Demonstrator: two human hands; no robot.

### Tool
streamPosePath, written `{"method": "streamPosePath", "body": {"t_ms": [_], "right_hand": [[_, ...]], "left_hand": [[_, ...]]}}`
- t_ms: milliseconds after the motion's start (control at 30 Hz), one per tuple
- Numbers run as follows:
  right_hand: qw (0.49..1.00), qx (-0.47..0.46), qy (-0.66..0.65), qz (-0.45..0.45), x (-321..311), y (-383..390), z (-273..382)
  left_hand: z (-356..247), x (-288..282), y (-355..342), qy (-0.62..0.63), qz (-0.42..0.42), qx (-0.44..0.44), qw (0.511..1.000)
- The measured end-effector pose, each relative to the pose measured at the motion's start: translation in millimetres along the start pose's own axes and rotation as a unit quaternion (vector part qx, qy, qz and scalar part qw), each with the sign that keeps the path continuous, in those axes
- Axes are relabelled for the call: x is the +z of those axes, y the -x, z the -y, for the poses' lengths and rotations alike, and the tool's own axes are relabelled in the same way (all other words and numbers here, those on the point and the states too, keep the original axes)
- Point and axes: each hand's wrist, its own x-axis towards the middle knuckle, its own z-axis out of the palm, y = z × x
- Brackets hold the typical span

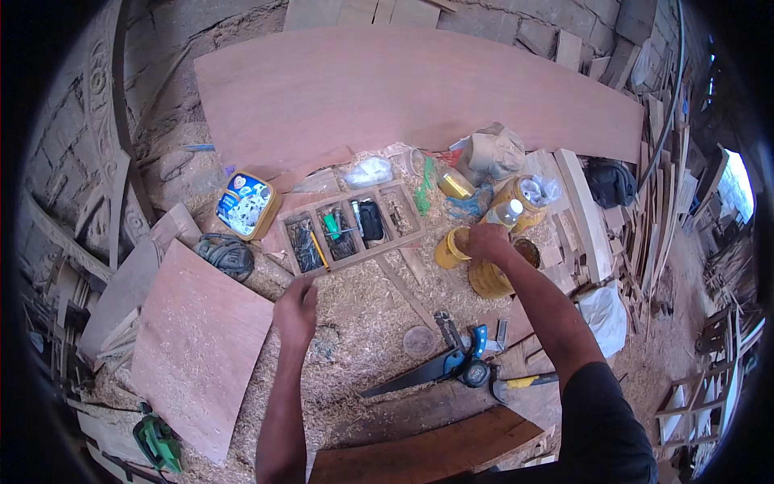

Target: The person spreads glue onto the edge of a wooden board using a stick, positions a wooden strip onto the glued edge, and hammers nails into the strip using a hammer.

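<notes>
"Status at the right hand [486,240]?"

"On my feed it's among the yellow vessels, at the rim of the small yellow container [449,253]. Its fingers are mostly hidden, so I cannot tell whether they grip anything. The left hand [295,313] is loosely curled, with nothing visible in it, near the wooden tray [375,252]."

"Which way does the small container point?"

"As far as I can make out, mouth to my upper right, long axis slanting likewise."

"Labels?"

"I see print on the blue-and-white lid of the tub [244,206], left of the tray."

"Anything in the way?"

"A larger yellow container [486,281] sits just below the hand, partly under my view of the forearm; a clear bottle [505,213] stands just beyond. Handsaw [419,374], tape measure [476,373] and hammer [526,382] lie closer to me."
</notes>
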Motion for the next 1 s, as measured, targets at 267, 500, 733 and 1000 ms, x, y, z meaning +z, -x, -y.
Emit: {"method": "streamPosePath", "body": {"t_ms": [267, 500, 733, 1000], "right_hand": [[0.999, 0.000, 0.048, 0.004, 29, -22, 9], [0.999, -0.024, 0.015, 0.040, 8, -11, 4], [0.999, -0.017, 0.012, 0.045, 15, -16, 0], [0.998, -0.028, 0.004, 0.050, 22, -20, -5]], "left_hand": [[-7, 87, -134, -0.405, 0.122, 0.236, 0.875], [-19, 76, -157, -0.395, 0.238, 0.160, 0.873], [-7, 59, -165, -0.176, 0.253, 0.129, 0.943], [8, 65, -170, -0.017, 0.181, 0.083, 0.980]]}}
